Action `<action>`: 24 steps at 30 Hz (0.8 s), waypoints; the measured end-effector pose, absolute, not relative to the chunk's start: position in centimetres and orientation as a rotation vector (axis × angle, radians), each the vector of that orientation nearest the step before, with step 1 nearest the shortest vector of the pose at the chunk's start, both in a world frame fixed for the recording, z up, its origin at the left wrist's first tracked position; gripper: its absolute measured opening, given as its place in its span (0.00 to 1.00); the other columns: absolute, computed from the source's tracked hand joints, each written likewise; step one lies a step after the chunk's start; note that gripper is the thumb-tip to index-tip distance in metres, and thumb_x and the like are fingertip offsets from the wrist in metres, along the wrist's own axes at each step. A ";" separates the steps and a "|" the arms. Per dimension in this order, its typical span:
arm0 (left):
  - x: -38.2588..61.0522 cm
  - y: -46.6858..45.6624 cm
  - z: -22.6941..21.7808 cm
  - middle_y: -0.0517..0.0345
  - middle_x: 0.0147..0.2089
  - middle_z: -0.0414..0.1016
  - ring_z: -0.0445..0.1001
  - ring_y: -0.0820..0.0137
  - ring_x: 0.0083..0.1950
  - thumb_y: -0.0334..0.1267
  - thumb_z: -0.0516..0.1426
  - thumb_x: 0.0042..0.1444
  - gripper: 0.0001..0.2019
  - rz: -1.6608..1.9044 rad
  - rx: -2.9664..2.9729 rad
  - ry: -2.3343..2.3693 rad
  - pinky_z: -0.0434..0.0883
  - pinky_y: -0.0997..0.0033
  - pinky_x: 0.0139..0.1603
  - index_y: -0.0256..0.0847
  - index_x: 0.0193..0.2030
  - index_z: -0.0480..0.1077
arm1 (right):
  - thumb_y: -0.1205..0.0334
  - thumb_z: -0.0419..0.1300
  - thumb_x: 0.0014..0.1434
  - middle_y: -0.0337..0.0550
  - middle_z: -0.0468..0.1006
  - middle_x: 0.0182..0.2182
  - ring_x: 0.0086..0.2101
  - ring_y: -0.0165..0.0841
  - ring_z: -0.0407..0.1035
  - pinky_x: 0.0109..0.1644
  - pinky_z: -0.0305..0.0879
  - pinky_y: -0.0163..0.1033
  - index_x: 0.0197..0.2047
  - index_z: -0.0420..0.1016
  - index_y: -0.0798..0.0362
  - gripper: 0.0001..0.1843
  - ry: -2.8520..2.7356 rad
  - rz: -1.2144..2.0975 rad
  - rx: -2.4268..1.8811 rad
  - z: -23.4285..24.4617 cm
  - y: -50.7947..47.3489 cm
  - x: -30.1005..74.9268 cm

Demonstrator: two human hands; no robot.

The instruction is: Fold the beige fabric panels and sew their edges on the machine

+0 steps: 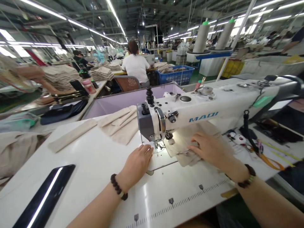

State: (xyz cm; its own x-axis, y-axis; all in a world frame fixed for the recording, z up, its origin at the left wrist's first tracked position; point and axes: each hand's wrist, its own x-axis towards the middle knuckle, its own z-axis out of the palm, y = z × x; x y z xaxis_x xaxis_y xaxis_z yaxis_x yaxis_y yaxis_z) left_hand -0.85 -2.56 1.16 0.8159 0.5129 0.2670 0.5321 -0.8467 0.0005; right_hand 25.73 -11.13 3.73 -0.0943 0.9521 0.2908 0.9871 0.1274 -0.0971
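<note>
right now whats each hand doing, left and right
left hand: open, fingers lying flat beside the presser foot, gripping nothing
right hand: open, pressing flat on the beige fabric, not gripping it

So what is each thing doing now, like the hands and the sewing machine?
Left hand, flat on the white table.
Right hand, pressing on beige cloth.
Beige cloth, bunched under that hand.
Beige strips, lying loosely on the table.
Sewing machine, lit around the needle.
Blue crate, full of cloth.
</note>
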 end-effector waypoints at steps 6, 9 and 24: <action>-1.4 -4.3 2.6 0.49 0.43 0.70 0.70 0.64 0.41 0.27 0.47 0.59 0.09 -0.383 -2.922 -0.772 0.74 0.60 0.41 0.35 0.43 0.67 | 0.70 0.51 0.60 0.40 0.70 0.24 0.27 0.33 0.66 0.30 0.58 0.36 0.23 0.68 0.54 0.14 -2.084 0.055 -1.861 4.5 -10.5 25.6; -1.8 -5.7 2.6 0.48 0.44 0.70 0.71 0.63 0.41 0.27 0.46 0.60 0.11 -0.429 -2.950 -0.726 0.74 0.60 0.40 0.34 0.44 0.67 | 0.71 0.49 0.61 0.39 0.71 0.25 0.28 0.32 0.66 0.31 0.57 0.35 0.25 0.69 0.54 0.15 -2.009 0.110 -1.864 5.2 -10.3 26.1; 4.7 -11.4 2.9 0.53 0.50 0.69 0.67 0.69 0.53 0.24 0.49 0.57 0.11 -0.108 -3.509 -0.184 0.65 0.68 0.57 0.39 0.44 0.67 | 0.72 0.59 0.51 0.37 0.73 0.31 0.30 0.30 0.68 0.33 0.61 0.31 0.31 0.70 0.52 0.06 -2.430 0.581 -1.428 6.9 -21.5 19.0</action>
State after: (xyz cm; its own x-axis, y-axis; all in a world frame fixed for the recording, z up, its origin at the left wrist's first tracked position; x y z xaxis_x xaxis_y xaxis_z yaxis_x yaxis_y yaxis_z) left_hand 4.66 -11.37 2.90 0.9929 0.1120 0.0401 0.0895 -0.9256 0.3679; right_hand 18.96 -21.52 6.93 -0.4813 0.8763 0.0234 0.7710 0.4358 -0.4644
